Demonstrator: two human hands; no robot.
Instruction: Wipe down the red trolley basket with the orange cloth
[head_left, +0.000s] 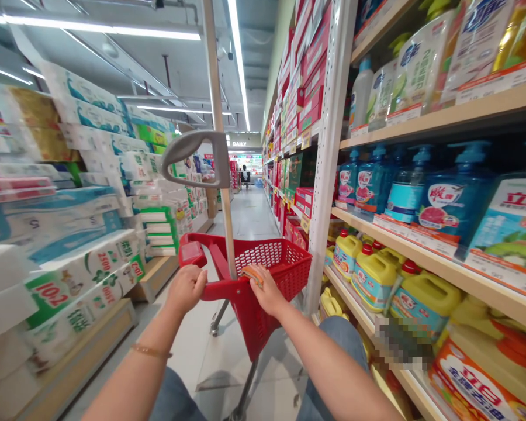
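Red plastic basket, its rim gripped by curled left hand and right hand.

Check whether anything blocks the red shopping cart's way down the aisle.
Nothing visible blocks the tiled floor ahead of the red shopping cart; toilet rolls and shelved bottles flank it, and a person is far off.

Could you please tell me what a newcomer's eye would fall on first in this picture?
The red shopping cart stands out at bottom centre, with the left hand on its handle and the right hand on its rim. On the right, blue pump bottles fill a shelf above yellow jugs. On the left, big stacks of toilet paper packs rise along the aisle.
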